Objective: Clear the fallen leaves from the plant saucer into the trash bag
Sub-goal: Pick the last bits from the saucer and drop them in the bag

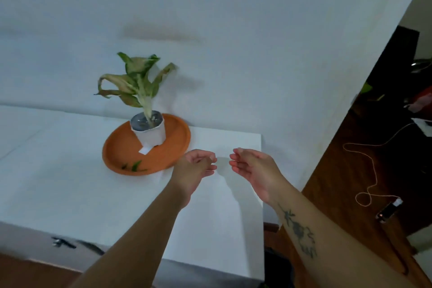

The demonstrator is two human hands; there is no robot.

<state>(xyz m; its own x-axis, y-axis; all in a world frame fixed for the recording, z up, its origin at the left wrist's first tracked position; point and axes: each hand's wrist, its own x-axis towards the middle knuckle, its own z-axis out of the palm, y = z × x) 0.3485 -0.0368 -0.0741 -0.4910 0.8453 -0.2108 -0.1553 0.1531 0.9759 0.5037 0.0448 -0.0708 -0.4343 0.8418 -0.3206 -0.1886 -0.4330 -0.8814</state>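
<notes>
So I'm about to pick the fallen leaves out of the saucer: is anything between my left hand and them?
Nothing visible. The leaves lie at the saucer's front rim, the pot stands behind them, and the left hand hovers just to their right.

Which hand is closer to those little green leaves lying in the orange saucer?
The left. The left hand hovers just past the saucer rim, to the right of the leaves. The right hand is farther right, over the bare white table.
</notes>
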